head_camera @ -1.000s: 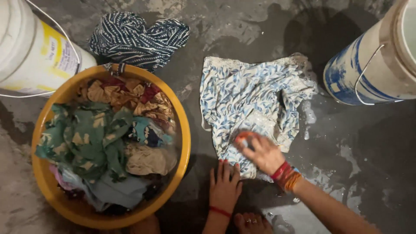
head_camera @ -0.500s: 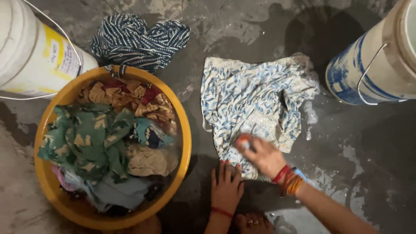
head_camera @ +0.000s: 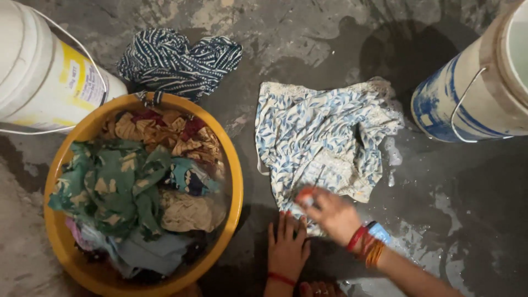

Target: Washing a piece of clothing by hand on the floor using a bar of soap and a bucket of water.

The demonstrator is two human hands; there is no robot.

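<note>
The right hand [head_camera: 330, 213] is closed around a small reddish object [head_camera: 304, 195] (too blurred to tell what it is), pressing it against the near edge of the cloth [head_camera: 322, 143]. Bangles [head_camera: 367, 245] in red, blue and orange ring that wrist. The left hand [head_camera: 287, 245] lies flat just beside it, palm down and fingers spread, holding nothing; its fingertips [head_camera: 284, 219] touch the cloth's near hem, and a thin red band [head_camera: 281, 279] circles the wrist.

The cloth is white with a blue leaf print, spread open and wet on the grey floor [head_camera: 308, 38], with suds along its right side. Toes [head_camera: 319, 288] show at the bottom edge, just below the left wrist.

To the left of the hands stands a yellow tub [head_camera: 234, 165], heaped with crumpled clothes: a green patterned piece [head_camera: 110, 184] on top, brown and red prints [head_camera: 162, 132] toward the far side, a pale blue one [head_camera: 148, 253] near the front. Beyond the tub, touching its far rim, a dark blue striped garment [head_camera: 176, 58] lies bunched on the floor. A white bucket [head_camera: 44, 71] with a yellow label and wire handle sits at the upper left, near the tub. At the right, well apart from the hands, is a white and blue bucket [head_camera: 467, 99], also with a wire handle. The floor around the cloth is dark with water.
</note>
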